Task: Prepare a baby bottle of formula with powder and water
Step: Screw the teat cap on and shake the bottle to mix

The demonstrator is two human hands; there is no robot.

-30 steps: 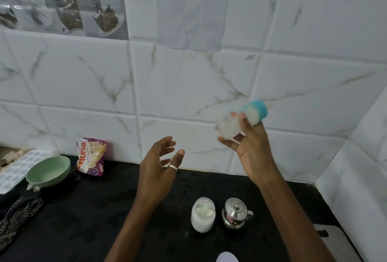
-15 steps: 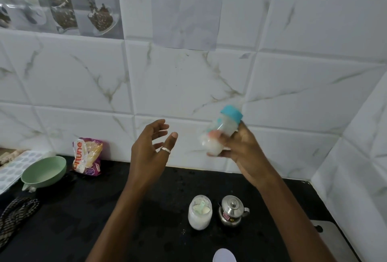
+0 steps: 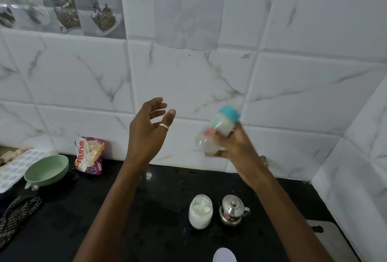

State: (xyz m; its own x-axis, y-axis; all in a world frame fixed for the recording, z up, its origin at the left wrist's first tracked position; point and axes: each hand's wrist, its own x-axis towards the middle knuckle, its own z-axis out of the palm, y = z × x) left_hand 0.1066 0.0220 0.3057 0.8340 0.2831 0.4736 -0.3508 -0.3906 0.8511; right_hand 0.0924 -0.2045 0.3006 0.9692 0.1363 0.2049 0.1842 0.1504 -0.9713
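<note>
Black stone counter (image 3: 62, 220) fills the lower part of the view, under a white marbled tile wall (image 3: 293, 73). Just off centre, toward four o'clock, the person's right hand (image 3: 236, 146) holds the baby bottle (image 3: 222, 130) up in the air, well above the counter. Its fingers wrap round the lower half of the bottle. The bottle tilts, its teal collar toward one o'clock and its base toward seven. Both hand and bottle are blurred and the contents look milky white, so the bottle is most likely closed and being shaken to dissolve powder in water.

At eight o'clock from centre the left hand (image 3: 146, 130) is raised beside it, well apart from the bottle. Its fingers are spread and loosely curved and hold nothing; it looks kept clear of the swing. One finger wears a ring (image 3: 163, 126).

At six o'clock a jar of white powder (image 3: 200, 211) stands on the counter. A small steel lidded pot (image 3: 232, 209) stands just beside it, at the jar's three o'clock. Both stand below the hands, probably set aside once used. Far off at eight o'clock sit a green bowl (image 3: 47, 170) and a food packet (image 3: 90, 156).
</note>
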